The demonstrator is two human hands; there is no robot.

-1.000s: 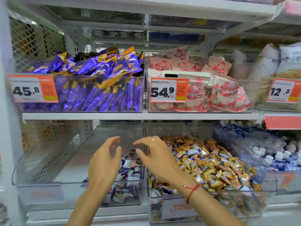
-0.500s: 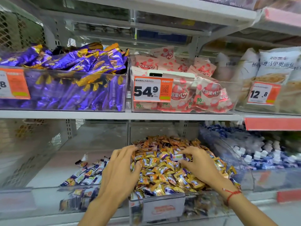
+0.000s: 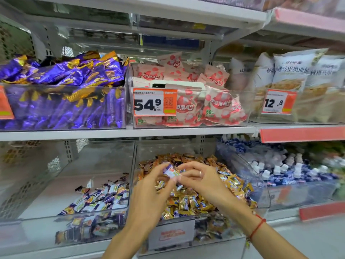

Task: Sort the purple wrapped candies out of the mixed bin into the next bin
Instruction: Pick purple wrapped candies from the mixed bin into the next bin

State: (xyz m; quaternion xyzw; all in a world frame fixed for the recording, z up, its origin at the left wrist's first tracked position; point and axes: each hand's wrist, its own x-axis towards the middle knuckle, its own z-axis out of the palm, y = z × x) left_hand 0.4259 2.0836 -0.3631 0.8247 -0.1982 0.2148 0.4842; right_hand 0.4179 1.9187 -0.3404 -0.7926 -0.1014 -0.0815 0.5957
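One purple wrapped candy (image 3: 170, 172) now up off the pile, pinched by the left hand (image 3: 149, 195) at its fingertips. Half a second ago both hands were flat on the gold heap, digging; now they've come together above the mixed bin (image 3: 171, 234), lower shelf, centre. Right hand (image 3: 203, 182) is touching the candy's right end with curled fingers — whether it's actually gripping the wrapper or just steadying it, can't tell through the motion blur. Red string on that wrist.

Meaning: search step done for this piece, pick made, transfer not yet. Target is the next bin (image 3: 61, 228) just to the left, sharing the clear divider wall; it already holds a low heap of purple-and-white pieces along its near right side.

Judgement: next move is a short carry left over the divider and a drop, left hand best placed for it. Risk is small — a light, slippery wrapper in a fingertip pinch could fall back into the gold mix.

Upper shelf bins (purple bars, pink packs behind the 54.9 tag (image 3: 155, 102)) not involved.
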